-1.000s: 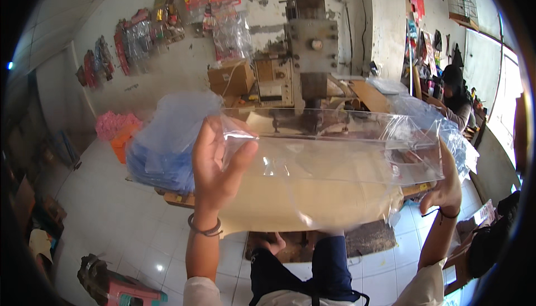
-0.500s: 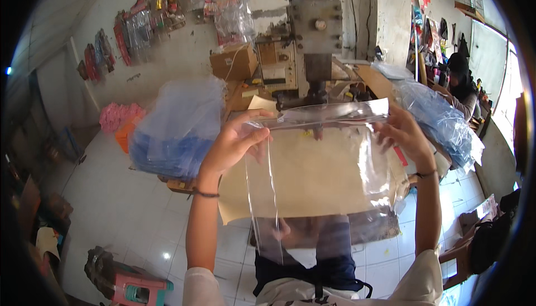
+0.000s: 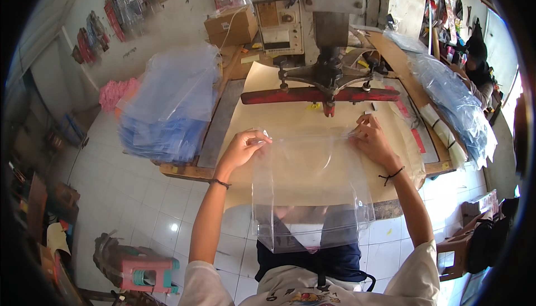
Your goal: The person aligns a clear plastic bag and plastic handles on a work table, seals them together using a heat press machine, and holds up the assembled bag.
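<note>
A clear plastic bag (image 3: 312,177) is stretched between my two hands, its near part hanging over the table's front edge above my lap. My left hand (image 3: 243,148) pinches its far left corner, and my right hand (image 3: 371,140) pinches the far right corner. Beneath it lies a tan paper sheet (image 3: 240,179) covering the worktable. Just beyond the bag's far edge hangs the press machine head (image 3: 330,77), with a long red bar (image 3: 279,96) across it. The bag and this bar are apart.
Left of the sheet lies a stack of bluish plastic sheets (image 3: 167,105) beside a pink bundle (image 3: 117,93). More clear plastic (image 3: 452,97) is piled on the right. A cardboard box (image 3: 230,25) and control box (image 3: 279,27) stand behind. Another person (image 3: 477,66) sits far right.
Both hands have brought the bag's raised far edge down toward the paper sheet. The view has tilted lower, showing more of the table and the whole red bar.
</note>
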The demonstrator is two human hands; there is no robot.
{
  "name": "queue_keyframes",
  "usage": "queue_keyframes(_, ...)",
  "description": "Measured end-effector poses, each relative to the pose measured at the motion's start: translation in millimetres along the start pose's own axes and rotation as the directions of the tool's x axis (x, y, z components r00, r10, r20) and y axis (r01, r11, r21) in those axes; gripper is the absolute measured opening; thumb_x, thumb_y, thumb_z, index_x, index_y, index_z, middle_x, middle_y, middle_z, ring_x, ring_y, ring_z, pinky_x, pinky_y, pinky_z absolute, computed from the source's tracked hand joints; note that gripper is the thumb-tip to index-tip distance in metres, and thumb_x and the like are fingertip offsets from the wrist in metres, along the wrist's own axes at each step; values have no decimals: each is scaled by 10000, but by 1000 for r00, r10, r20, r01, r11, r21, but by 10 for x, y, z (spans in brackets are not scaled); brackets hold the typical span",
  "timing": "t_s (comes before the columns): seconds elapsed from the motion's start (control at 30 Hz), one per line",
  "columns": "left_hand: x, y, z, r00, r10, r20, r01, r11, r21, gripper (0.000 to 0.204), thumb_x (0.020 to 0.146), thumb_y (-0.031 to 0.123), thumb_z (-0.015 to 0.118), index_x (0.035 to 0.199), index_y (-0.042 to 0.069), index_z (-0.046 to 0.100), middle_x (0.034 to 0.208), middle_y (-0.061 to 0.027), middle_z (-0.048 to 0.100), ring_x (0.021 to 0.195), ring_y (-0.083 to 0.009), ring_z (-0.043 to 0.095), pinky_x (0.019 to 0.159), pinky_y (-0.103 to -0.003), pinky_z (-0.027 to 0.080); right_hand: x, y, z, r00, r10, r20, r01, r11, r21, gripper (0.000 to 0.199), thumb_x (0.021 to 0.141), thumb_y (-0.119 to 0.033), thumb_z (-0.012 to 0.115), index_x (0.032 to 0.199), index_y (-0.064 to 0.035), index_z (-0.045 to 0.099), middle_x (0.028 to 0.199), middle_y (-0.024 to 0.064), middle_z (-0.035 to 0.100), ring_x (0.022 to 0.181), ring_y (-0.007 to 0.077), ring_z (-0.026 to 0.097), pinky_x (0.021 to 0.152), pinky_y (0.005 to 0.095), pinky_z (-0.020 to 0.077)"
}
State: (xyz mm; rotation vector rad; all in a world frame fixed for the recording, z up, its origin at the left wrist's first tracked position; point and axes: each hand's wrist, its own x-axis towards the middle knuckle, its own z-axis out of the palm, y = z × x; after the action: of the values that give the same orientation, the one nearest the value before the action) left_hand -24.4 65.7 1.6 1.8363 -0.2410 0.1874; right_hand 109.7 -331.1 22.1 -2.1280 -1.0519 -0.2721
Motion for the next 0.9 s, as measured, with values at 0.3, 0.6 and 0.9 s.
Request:
queue_keyframes(0.3, -37, 121, 37, 997, -43, -69, 45, 999, 16, 111, 930, 82, 711, 893, -21, 695, 924, -37, 661, 755, -102, 636, 683, -235, 509, 13, -150, -43, 979, -198, 45, 203, 966, -158, 331, 801, -6, 719, 1108, -128, 749, 990, 55, 639, 963, 256, 627, 824, 376, 554)
queue_keyframes(0.6, -39, 119, 43, 985, -130, -116, 110, 981, -162, 77, 942, 38, 695, 892, 9, 643, 922, -20, 652, 795, -77, 637, 697, -243, 522, 110, -148, -142, 889, -411, 204, 450, 867, -216, 237, 789, -166, 786, 1019, -112, 791, 940, 37, 656, 928, 263, 627, 793, 375, 549)
queue_keyframes(0.9, -54, 209, 112, 987, 145, -64, -103, 895, 434, 249, 979, 72, 638, 1211, 81, 727, 1014, -75, 672, 931, -177, 641, 830, -320, 519, 95, -124, -115, 925, -344, 161, 367, 918, -148, 168, 834, -142, 759, 991, -85, 776, 821, 51, 648, 783, 252, 631, 737, 386, 531)
